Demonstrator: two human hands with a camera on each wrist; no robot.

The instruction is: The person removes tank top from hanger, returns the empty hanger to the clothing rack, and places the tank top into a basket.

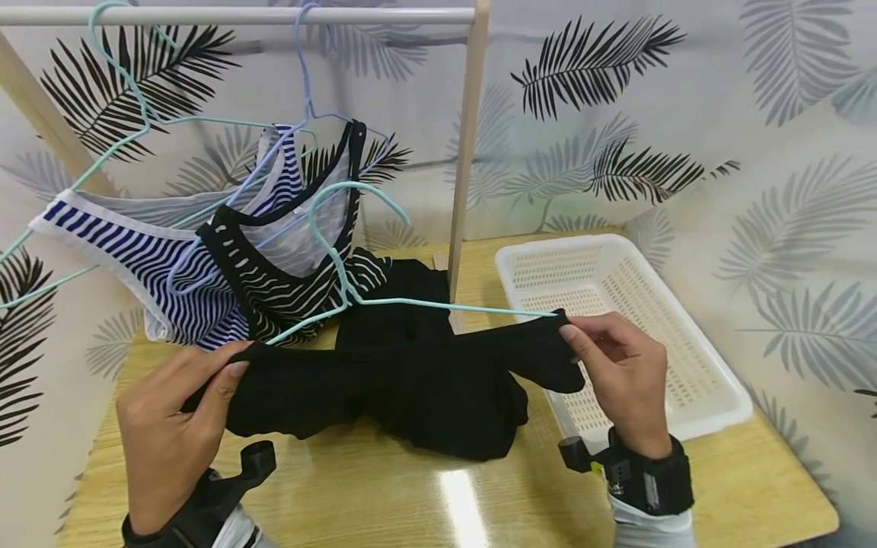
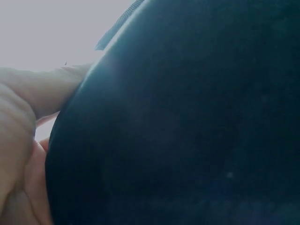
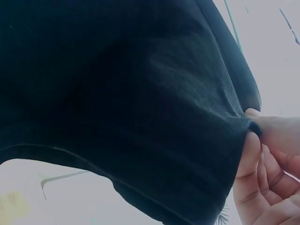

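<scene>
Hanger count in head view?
3: mint hanger and blue hanger on the rail, left; teal hanger in front, partly covered by the black garment. Others may be hidden.

We see a plain black garment (image 1: 438,396) held spread above the tabletop (image 1: 384,495), in front of its back edge, its upper edge drawn out sideways and rising toward the right, its lower part hanging in loose folds. Behind that upper edge we make out a thin mint-green hanger (image 1: 466,307), hook uppermost and curving right, one arm reaching the garment's top right corner, the other sloping down leftward.
</scene>
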